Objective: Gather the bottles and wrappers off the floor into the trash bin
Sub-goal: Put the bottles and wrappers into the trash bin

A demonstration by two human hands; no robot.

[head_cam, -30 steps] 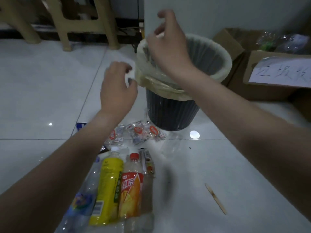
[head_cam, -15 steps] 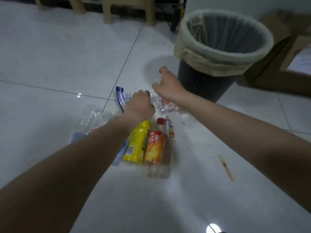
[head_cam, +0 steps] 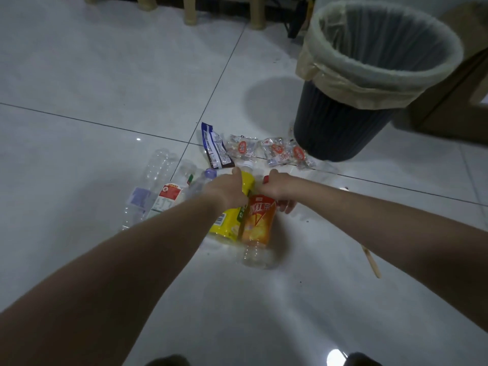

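Note:
Several plastic bottles lie side by side on the white tile floor. My left hand [head_cam: 229, 188] grips the yellow-labelled bottle [head_cam: 232, 220] near its neck. My right hand [head_cam: 277, 190] curls round the upper part of the orange-labelled bottle [head_cam: 260, 223] with the red cap. Left of them lie a clear bottle [head_cam: 148, 186] and a bottle with a red and white label [head_cam: 169, 196]. A blue and white wrapper [head_cam: 215, 146] and clear snack wrappers [head_cam: 280, 151] lie just beyond. The dark trash bin [head_cam: 343, 128] with a pale liner stands upright at the upper right.
A wooden stick [head_cam: 371, 262] lies on the floor to the right. A brown cardboard box [head_cam: 454, 101] stands behind the bin. Beige furniture legs [head_cam: 191, 11] stand at the top edge, with dark cables beside them.
Both hands came down from the bin's liner to the floor. They passed over the wrappers and now close on the yellow and orange bottles.

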